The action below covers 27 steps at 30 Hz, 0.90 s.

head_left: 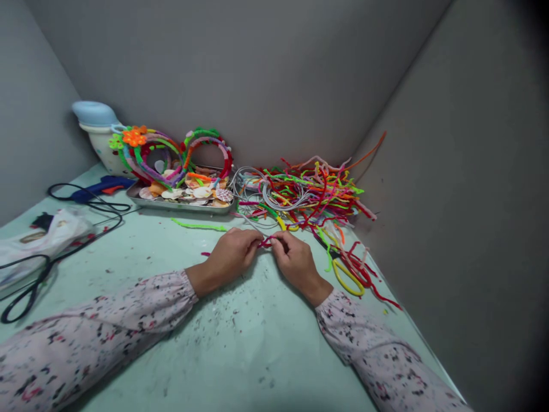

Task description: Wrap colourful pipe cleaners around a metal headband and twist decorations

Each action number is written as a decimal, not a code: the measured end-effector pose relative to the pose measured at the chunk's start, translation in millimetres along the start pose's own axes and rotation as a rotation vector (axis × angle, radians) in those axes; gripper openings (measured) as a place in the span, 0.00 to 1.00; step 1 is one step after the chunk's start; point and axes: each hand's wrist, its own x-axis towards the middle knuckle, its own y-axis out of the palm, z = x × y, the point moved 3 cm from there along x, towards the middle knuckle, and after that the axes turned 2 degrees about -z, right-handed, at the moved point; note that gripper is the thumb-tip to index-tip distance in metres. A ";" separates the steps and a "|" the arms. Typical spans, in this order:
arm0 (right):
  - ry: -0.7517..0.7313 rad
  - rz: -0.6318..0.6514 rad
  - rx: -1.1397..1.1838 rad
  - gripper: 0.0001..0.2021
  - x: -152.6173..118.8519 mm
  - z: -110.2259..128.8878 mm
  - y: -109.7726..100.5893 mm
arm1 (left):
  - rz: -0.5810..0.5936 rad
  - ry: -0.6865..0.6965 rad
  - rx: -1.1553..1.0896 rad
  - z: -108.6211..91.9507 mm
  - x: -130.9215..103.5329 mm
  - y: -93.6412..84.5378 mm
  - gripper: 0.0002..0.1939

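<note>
The pale green surface [240, 355] spreads under my forearms, speckled with small clippings and walled in by grey panels. At its far right lies the big heap of pipe cleaners [313, 191], a tangle of red, green, yellow and orange with a coil of grey wire [274, 197] mixed into it. Left of that sits a metal tray [180, 205] of shells with finished wrapped hoops [171, 151] standing in it, and a pale jug [96, 134] behind. A blue glue gun [100, 186] and its black cord lie at the far left, with black scissors [26, 286] nearer me and yellow-handled scissors [348, 277] by my right wrist.

My left hand [229, 254] and right hand [295, 263] meet in the middle of the surface, fingertips almost touching. Between them runs a short magenta pipe cleaner [266, 242], lying low over the surface.

Both grips are nearly closed, thumb against forefinger, each pinching one side of that magenta piece. I cannot tell whether a thin wire is caught in with it.

To do this twisting well, I judge I should keep the pinches close together so the fuzzy stem does not buckle, turn one hand while the other holds firm, and keep the work clear of the loose green strand [199, 226] lying just beyond my left hand.
</note>
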 end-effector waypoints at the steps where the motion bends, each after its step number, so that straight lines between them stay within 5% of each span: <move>1: -0.001 0.007 -0.003 0.09 -0.1 0.0 0.2 | -0.014 0.011 0.006 0.3 -0.2 -0.2 0.09; 12: -0.037 0.053 -0.042 0.09 -1.7 0.2 2.4 | -0.243 0.087 0.228 -10.1 4.3 -19.7 0.09; 27: -0.068 0.072 -0.006 0.09 -2.5 3.6 2.8 | -0.118 0.129 0.179 -5.2 7.6 -9.9 0.04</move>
